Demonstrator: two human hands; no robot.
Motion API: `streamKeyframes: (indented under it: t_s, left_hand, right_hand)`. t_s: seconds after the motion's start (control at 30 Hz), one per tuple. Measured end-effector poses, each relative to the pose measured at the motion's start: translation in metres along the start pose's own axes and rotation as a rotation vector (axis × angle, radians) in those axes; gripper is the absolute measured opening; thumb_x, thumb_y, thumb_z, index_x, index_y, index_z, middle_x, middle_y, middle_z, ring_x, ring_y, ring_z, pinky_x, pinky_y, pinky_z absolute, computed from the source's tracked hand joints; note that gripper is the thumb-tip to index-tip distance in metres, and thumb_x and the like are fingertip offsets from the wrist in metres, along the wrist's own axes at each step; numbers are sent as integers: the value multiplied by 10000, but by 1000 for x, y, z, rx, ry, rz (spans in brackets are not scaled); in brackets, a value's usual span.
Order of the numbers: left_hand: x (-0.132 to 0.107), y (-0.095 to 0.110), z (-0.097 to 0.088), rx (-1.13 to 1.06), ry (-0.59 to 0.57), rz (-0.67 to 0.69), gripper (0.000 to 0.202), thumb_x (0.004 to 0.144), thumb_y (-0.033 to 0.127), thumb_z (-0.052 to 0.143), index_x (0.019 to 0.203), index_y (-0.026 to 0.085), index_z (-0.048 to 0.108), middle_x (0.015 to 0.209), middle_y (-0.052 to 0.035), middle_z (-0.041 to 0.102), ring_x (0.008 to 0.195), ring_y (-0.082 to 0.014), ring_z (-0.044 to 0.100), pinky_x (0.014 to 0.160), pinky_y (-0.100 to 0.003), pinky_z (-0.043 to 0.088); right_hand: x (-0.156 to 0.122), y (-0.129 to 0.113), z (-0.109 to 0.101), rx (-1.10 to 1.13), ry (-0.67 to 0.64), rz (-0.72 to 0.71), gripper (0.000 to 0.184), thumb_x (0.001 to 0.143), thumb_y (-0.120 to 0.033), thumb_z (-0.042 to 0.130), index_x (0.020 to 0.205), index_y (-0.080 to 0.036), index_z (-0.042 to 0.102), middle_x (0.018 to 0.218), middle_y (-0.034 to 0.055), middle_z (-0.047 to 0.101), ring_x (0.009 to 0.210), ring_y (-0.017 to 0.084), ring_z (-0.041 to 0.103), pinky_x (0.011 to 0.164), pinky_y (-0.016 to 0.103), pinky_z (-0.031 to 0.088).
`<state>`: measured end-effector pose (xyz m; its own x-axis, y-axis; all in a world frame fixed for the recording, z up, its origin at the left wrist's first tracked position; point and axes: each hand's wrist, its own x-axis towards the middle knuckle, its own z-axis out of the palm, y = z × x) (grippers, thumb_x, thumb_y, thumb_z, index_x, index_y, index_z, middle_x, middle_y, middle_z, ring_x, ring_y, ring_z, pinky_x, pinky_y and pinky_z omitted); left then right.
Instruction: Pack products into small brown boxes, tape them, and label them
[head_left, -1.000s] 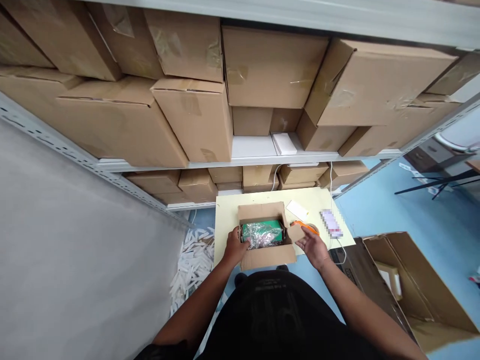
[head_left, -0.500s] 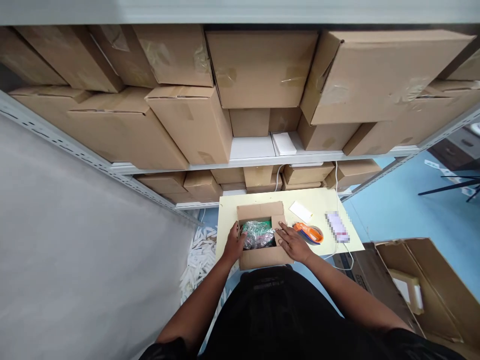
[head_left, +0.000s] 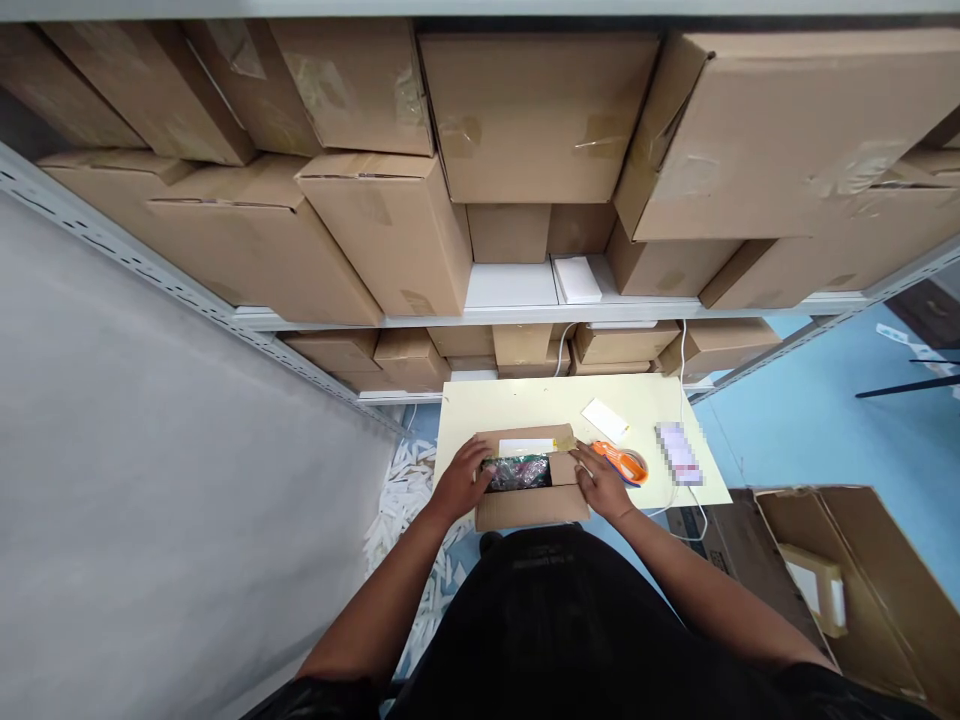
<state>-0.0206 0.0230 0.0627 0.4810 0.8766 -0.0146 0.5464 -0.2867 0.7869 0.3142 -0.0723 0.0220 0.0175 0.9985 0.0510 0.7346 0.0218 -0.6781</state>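
A small cardboard box [head_left: 525, 513] sits at the near edge of the pale yellow table, partly open. Inside lies something in clear plastic wrap [head_left: 517, 473], with green and pink showing through. The far flap leans inward over it, and a white label [head_left: 527, 446] shows on that flap. My left hand [head_left: 463, 482] grips the left end of the box, fingers at the far flap's corner. At the right end, my right hand [head_left: 600, 482] holds the far flap's other corner, its fingers bent over the edge.
An orange tape dispenser [head_left: 621, 463] lies right of the box, near a white card [head_left: 604, 420] and a blurred-out phone-like item [head_left: 679, 454]. Shelves [head_left: 420, 318] packed with cartons stand ahead. White paper scraps [head_left: 405, 510] cover the floor at left; a large open carton [head_left: 862, 580] is at right.
The box's far flap has folded inward over the wrapped contents, bringing its label into view. Both hands have shifted from the box's sides to that flap's corners.
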Motion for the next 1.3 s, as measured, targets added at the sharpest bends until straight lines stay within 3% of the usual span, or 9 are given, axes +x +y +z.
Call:
streamKeyframes:
  t_s: [0.2,0.3,0.5,0.67,0.83,0.93,1.0,1.13,1.3]
  left_hand:
    - [-12,-18,-17,87,-235,145,612,869,156,503,1474,237,545,1628,-32,402,1564,-254,236,1291,-518,226]
    - [-5,-20,-25,83,-284,138,614,859,169,515,1467,239,555,1611,-28,429,1560,-249,248,1289,-510,236]
    - [-2,-21,-8,-128,-37,65,439,1034,350,359,1285,197,685,1463,-87,599,1502,-248,370,1259,-496,291]
    - [6,-10,19,132,157,1,362,964,351,530,1262,196,666,1295,-108,651,1298,-287,526,1154,-488,415]
    - [10,8,29,472,135,146,302,972,209,485,1195,174,685,1213,-127,642,1257,-303,502,1128,-474,402]
    - [6,15,32,619,123,133,313,964,176,495,1219,172,677,1229,-138,647,1257,-331,501,1076,-501,412]
    - [4,20,38,695,72,119,321,964,150,481,1218,176,675,1250,-145,644,1207,-332,533,1013,-501,436]
    - [7,30,51,676,-98,77,372,920,54,458,1204,168,669,1240,-138,647,1113,-283,594,912,-405,491]
    - [16,35,49,324,25,-122,305,936,153,490,1158,190,695,1264,-97,655,1115,-239,632,939,-346,501]
  right_hand:
    - [-38,14,-27,-74,-218,-170,732,851,-215,563,1567,-224,417,1659,87,342,1503,314,360,1233,541,310]
    - [-35,7,-19,-5,-179,-95,727,867,-356,623,1546,-196,417,1586,149,441,1440,331,434,1183,518,378]
    - [4,-16,19,152,77,330,579,924,-561,536,1328,-147,514,1069,115,666,925,254,645,875,403,533]
    - [8,-4,17,179,85,350,570,894,-586,552,1282,-169,509,989,65,661,850,237,637,799,360,515]
    - [-7,42,-14,-265,67,441,351,972,-415,454,1146,-172,638,1168,153,673,1123,296,600,938,381,446]
    - [-9,66,-21,-494,-150,633,315,919,-340,556,1172,-196,677,1233,164,661,1230,335,553,958,420,420]
    - [-7,72,-18,-503,-263,690,292,908,-276,555,1157,-217,697,1237,154,667,1251,329,549,925,417,431]
    - [-10,67,-12,-485,-238,683,339,950,-270,457,1181,-172,684,1258,173,659,1217,311,587,838,371,462]
    - [-27,43,-46,-123,-9,714,388,938,-441,429,973,-162,695,834,97,722,801,263,682,689,323,481]
